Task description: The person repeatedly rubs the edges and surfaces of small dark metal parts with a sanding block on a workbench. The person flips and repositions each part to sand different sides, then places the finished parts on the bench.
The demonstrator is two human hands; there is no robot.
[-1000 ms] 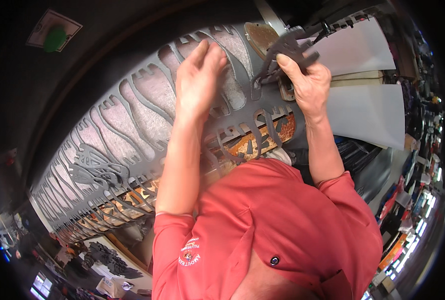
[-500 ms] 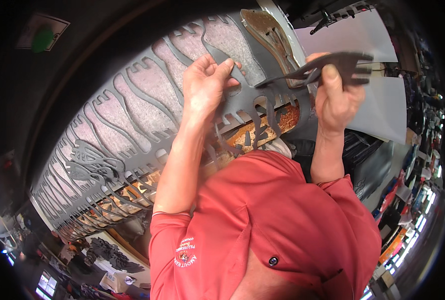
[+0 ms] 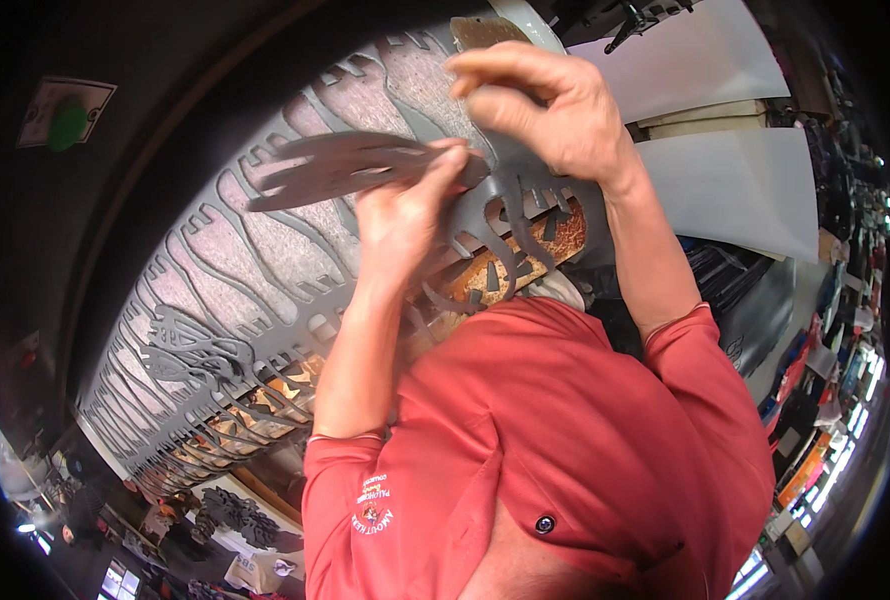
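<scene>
Above the cut grey sheet (image 3: pixel 283 332), toward its right part: dark pronged piece (image 3: pixel 350 163), pinched by its narrow end.
Judged light, flexible, and weakest at the prongs (image 3: pixel 283 199); best taken flat across the narrow end. Right hand (image 3: pixel 570 110): empty, loosely curled and parted, over the sheet's right end. Left hand (image 3: pixel 405 205): pinching the piece.

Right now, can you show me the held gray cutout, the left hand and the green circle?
Held gray cutout (image 3: pixel 353 162), head view: its middle.
Left hand (image 3: pixel 402 208), head view: middle of the hand.
Green circle (image 3: pixel 67 124), head view: its centre.
</scene>
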